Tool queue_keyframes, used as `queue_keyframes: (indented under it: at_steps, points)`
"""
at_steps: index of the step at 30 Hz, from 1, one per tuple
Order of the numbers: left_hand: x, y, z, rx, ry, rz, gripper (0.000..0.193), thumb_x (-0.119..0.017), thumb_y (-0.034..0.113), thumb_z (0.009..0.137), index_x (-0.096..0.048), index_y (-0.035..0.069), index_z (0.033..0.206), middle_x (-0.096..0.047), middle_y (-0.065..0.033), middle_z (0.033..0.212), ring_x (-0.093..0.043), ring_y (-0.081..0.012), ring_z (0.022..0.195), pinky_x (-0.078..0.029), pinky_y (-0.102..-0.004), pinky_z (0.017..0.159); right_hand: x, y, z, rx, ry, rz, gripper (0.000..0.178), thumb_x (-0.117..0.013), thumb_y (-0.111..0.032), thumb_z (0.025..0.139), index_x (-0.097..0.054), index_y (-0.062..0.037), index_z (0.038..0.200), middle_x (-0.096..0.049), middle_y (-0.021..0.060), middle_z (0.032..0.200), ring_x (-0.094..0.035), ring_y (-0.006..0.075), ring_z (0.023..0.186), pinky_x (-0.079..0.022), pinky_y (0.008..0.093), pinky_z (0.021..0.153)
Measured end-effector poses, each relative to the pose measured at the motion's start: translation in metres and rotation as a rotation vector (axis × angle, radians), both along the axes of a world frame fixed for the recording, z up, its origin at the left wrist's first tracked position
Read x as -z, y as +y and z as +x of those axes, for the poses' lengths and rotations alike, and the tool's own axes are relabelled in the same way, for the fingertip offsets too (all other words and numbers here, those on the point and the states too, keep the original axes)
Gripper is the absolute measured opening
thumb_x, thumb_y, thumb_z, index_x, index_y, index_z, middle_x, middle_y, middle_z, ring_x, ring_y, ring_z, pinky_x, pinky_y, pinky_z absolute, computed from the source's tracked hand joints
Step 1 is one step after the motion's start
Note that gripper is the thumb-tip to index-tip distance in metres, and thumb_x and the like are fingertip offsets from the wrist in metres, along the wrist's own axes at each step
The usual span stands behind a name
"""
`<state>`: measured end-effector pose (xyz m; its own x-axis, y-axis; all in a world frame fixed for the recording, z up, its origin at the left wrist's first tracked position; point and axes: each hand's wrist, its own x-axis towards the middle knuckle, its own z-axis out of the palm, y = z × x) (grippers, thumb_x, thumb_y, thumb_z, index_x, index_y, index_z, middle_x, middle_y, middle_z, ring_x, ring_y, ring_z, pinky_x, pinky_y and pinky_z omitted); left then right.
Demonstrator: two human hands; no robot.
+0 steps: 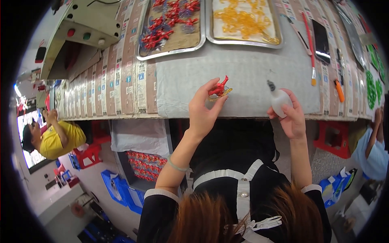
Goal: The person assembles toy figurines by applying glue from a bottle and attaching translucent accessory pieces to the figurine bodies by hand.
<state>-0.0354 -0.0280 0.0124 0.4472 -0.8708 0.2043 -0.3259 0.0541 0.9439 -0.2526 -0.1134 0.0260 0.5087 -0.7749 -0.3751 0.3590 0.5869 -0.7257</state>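
Between the thumb and fingers of my left hand (202,109) is a small red plastic figure (219,88), with a translucent yellow piece (223,95) at its lower side. Whether the two are joined I cannot tell. My right hand (292,117) is wrapped round a white squeeze bottle (279,101), tilted with its dark nozzle (271,85) pointing up and away from me. The nozzle is apart from the figure. Both hands are over the near edge of the grey sheet (182,81) on the table.
Beyond my hands lie a metal tray (172,52) of red figures and another metal tray (245,41) of yellow pieces. At right are a red-handled brush (308,44), a phone (321,40) and an orange-handled tool (339,90). A machine box (87,24) stands far left. People sit at both sides.
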Motion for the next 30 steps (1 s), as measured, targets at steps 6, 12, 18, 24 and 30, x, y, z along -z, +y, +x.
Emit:
queue_keyframes:
  at_steps: [6, 12, 18, 24, 30]
  points:
    - [0.009, -0.001, 0.01, -0.002, -0.123, 0.101, 0.033, -0.065, 0.001, 0.07, -0.051, 0.0, 0.1, -0.058, -0.0091, 0.091, -0.057, -0.0147, 0.082, -0.044, -0.0252, 0.074, 0.022, -0.015, 0.02, -0.142, 0.131, -0.135, 0.044, -0.064, -0.013, 0.068, -0.044, -0.0032, 0.106, -0.054, 0.0053, 0.087, -0.054, 0.0137, 0.078, -0.044, 0.0246, 0.062]
    - [0.015, -0.004, 0.013, 0.037, -0.183, 0.106, 0.032, -0.065, 0.001, 0.069, -0.052, 0.0, 0.098, -0.057, -0.0098, 0.09, -0.058, -0.0156, 0.081, -0.045, -0.0243, 0.072, 0.016, -0.015, 0.049, 0.109, 0.122, -0.059, 0.035, -0.063, -0.012, 0.072, -0.047, -0.0038, 0.102, -0.053, 0.0007, 0.085, -0.05, 0.0089, 0.075, -0.04, 0.0209, 0.06]
    - [0.016, -0.005, 0.011, 0.028, -0.163, 0.079, 0.033, -0.065, 0.001, 0.067, -0.053, 0.001, 0.098, -0.057, -0.0088, 0.087, -0.055, -0.0189, 0.078, -0.044, -0.0266, 0.069, 0.015, -0.019, 0.058, 0.052, 0.173, -0.147, 0.034, -0.064, -0.015, 0.072, -0.048, -0.0046, 0.1, -0.052, -0.0005, 0.083, -0.048, 0.0062, 0.073, -0.038, 0.0185, 0.058]
    - [0.019, -0.005, 0.013, 0.014, -0.141, 0.053, 0.034, -0.066, 0.001, 0.066, -0.053, 0.003, 0.097, -0.057, -0.0075, 0.084, -0.052, -0.0219, 0.075, -0.042, -0.0292, 0.064, 0.016, -0.018, 0.062, 0.047, 0.213, -0.183, 0.033, -0.065, -0.014, 0.072, -0.048, -0.0043, 0.099, -0.052, -0.0005, 0.082, -0.047, 0.0055, 0.071, -0.036, 0.018, 0.058]
    - [0.018, -0.005, 0.013, 0.014, -0.143, 0.054, 0.034, -0.066, 0.001, 0.066, -0.053, 0.004, 0.097, -0.057, -0.0073, 0.084, -0.052, -0.0217, 0.074, -0.042, -0.0291, 0.064, 0.017, -0.018, 0.064, 0.046, 0.216, -0.187, 0.033, -0.065, -0.013, 0.071, -0.048, -0.0038, 0.098, -0.052, -0.0006, 0.082, -0.046, 0.0053, 0.071, -0.036, 0.0181, 0.06]
